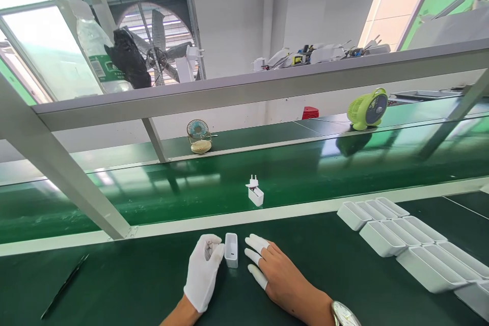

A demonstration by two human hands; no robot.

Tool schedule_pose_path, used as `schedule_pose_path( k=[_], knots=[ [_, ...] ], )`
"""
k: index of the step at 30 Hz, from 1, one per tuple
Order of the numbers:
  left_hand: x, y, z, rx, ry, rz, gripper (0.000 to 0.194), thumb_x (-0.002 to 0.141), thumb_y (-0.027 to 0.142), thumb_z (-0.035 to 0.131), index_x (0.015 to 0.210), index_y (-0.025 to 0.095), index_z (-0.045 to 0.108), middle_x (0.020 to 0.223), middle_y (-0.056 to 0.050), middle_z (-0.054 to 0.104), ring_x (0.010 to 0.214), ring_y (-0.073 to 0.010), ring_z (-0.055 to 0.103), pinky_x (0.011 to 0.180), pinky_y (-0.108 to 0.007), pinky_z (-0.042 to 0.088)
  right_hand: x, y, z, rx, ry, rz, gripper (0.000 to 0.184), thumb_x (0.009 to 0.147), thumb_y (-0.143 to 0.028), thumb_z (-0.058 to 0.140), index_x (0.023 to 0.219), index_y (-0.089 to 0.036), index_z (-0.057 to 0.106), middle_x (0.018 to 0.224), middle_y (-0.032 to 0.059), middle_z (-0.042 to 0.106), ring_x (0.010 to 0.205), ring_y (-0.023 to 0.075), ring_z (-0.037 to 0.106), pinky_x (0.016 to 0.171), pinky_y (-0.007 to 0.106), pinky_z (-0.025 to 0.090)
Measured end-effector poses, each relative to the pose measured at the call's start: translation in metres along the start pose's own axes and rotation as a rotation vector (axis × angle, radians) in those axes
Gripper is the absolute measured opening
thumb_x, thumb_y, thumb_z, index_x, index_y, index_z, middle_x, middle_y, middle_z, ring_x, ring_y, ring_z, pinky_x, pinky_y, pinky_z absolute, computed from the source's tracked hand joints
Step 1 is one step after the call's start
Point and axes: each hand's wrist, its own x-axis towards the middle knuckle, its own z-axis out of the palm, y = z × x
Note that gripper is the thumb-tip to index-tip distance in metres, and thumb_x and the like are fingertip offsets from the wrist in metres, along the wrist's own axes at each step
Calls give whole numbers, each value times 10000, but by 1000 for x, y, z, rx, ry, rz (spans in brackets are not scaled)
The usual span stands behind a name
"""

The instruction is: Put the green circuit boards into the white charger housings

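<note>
A small white open-topped plastic case (231, 251) stands on the dark green bench between my two hands. My left hand (203, 269), in a white glove, is right beside the case on its left; the thumb and fingers are curled together, and what they may hold is too small to make out. To the right of the case, my right hand (273, 272) has white finger cots on its fingertips. Its fingers are stretched out and apart, with nothing in them. Beyond the bench's edge, a white plug adapter (255, 191) with two pins and an unseated cover lies on the green conveyor belt.
Rows of white plastic cases (405, 239) occupy the bench's right side. Black tweezers (64, 285) lie at left. A metal post (72, 163) and overhead shelf (244, 86) frame the belt. A green fan (367, 109) and a small fan (197, 130) stand behind it.
</note>
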Motion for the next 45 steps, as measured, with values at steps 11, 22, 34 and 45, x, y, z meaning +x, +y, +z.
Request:
schedule_pose_path(
  k=[11, 22, 34, 45],
  knots=[
    [-3, 13, 9, 234, -186, 108, 625, 706, 224, 708, 1318, 233, 585, 1355, -105, 614, 1187, -286, 601, 1074, -459, 436, 0, -1, -2, 4, -14, 2, 286, 945, -151, 536, 1205, -170, 655, 1203, 132, 694, 1212, 275, 613, 1039, 465, 508],
    [-1, 12, 8, 277, -218, 81, 475, 730, 265, 709, 1200, 236, 650, 1205, -70, 701, 1112, -260, 649, 1038, -426, 466, 0, 0, -4, 18, -43, -2, 303, 958, -155, 521, 1236, -164, 640, 1237, 136, 678, 1227, 272, 602, 1043, 466, 507],
    [-7, 16, 8, 284, -236, 116, 549, 780, 256, 645, 1321, 206, 566, 1287, -97, 661, 1188, -259, 617, 1070, -431, 465, 0, 2, -3, 13, -17, -15, 294, 970, -162, 499, 1223, -162, 649, 1220, 136, 690, 1195, 271, 625, 1029, 461, 522],
    [0, 6, 10, 369, -307, 211, 484, 632, 208, 718, 1111, 205, 652, 1068, -68, 644, 914, -217, 617, 881, -409, 532, -3, 3, 1, 22, -36, -2, 282, 950, -123, 501, 1171, -157, 672, 1205, 132, 694, 1223, 285, 600, 1035, 469, 514]
  ],
)
